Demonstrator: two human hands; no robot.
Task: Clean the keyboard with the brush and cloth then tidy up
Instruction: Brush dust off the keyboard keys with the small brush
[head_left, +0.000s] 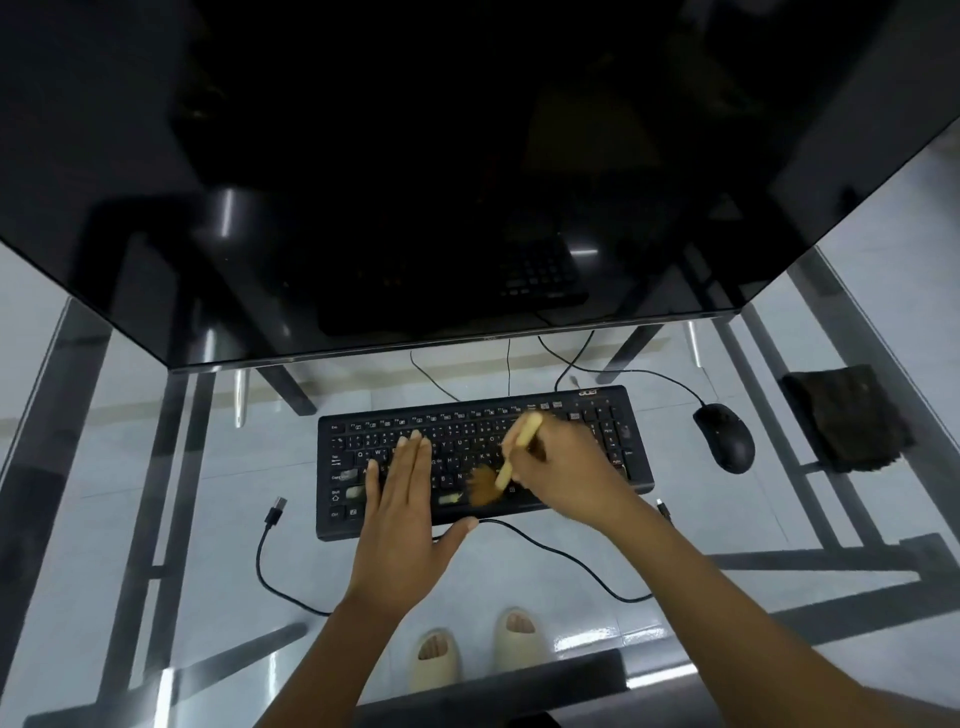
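Note:
A black keyboard (597, 431) lies on the glass desk in front of the monitor. My left hand (402, 499) rests flat on its left half, fingers straight, thumb at the front edge. My right hand (563, 467) grips a brush with a pale wooden handle (519, 447), and its brown bristles (483, 486) splay against the lower middle keys. A dark folded cloth (847, 415) sits at the right side of the desk, apart from both hands.
A black mouse (724, 436) lies right of the keyboard. A large dark monitor (467, 182) overhangs the back of the desk. A loose black USB cable (270, 561) loops along the front. The glass desk (156, 467) shows its metal frame and my feet in pale slippers below.

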